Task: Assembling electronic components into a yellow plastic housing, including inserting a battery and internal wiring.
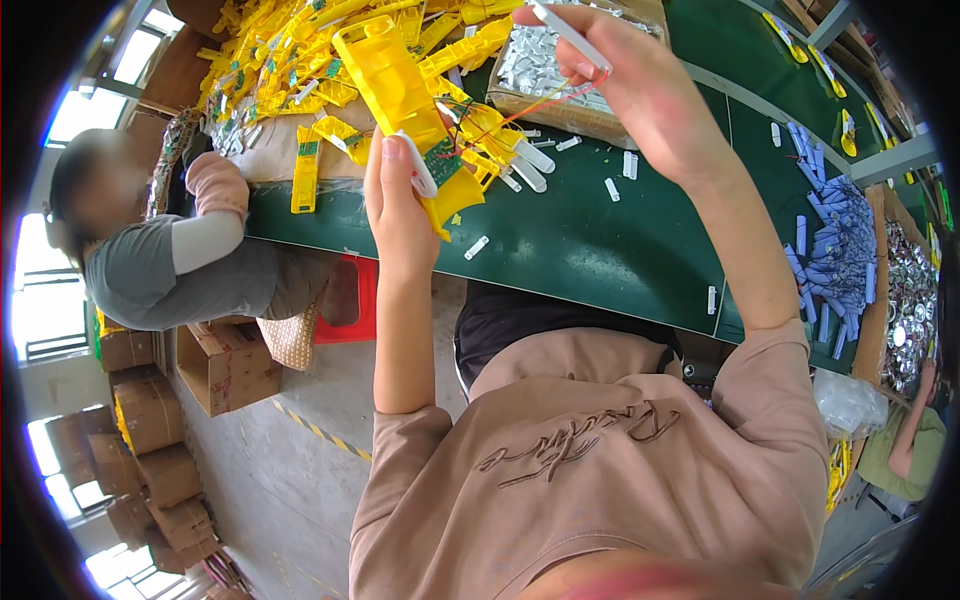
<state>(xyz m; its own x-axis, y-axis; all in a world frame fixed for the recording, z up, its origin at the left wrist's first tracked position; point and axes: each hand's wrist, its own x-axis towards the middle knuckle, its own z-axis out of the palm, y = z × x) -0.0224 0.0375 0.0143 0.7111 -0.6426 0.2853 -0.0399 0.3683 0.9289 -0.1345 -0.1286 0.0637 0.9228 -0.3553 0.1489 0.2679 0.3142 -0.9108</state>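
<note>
My left hand (390,205) is closed around a yellow plastic housing (385,75), which it holds up tilted above the near table edge. A green circuit board (440,160) sits in the housing's lower part, and a white oblong plastic piece (416,168) lies under my left thumb. Higher and to the right, my right hand (650,95) pinches a slim white plastic strip (572,36). Thin red and yellow wires (500,128) stretch from the strip's side toward the board. Their exact ends are too small to make out.
Yellow housings (285,55) are heaped at the back left. Behind my hands stands a carton of small white parts (520,100). Loose white pieces (477,248) dot the green table (600,265). Blue tubular parts (835,255) lie right; a co-worker (170,265) sits left.
</note>
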